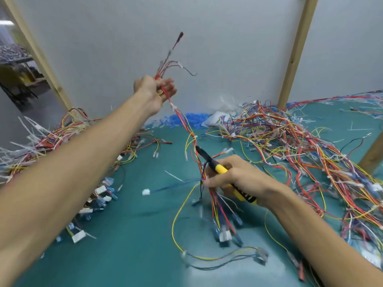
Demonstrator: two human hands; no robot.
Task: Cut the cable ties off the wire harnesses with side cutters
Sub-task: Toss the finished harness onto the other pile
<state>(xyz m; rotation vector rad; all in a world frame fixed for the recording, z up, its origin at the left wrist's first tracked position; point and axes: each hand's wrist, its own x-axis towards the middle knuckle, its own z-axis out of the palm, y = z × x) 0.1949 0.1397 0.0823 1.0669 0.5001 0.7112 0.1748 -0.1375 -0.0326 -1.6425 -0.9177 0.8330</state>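
My left hand (154,91) is raised high and grips the upper part of a wire harness (187,127) of red, yellow and blue wires. The harness stretches down and to the right to my right hand (234,177). White cable ties (173,105) sit along the taut bundle. In my right hand are the side cutters (220,168), which have yellow and black handles and dark jaws pointing up-left beside the bundle. That hand's fingertips also pinch the harness lower down. White and blue connectors (224,235) dangle blurred below it.
A large tangle of harnesses (300,146) covers the green table (128,235) at the right. Another heap with long white ties (41,139) lies at the left. Blue sleeves (186,119) lie by the grey wall. Wooden posts (296,50) stand behind.
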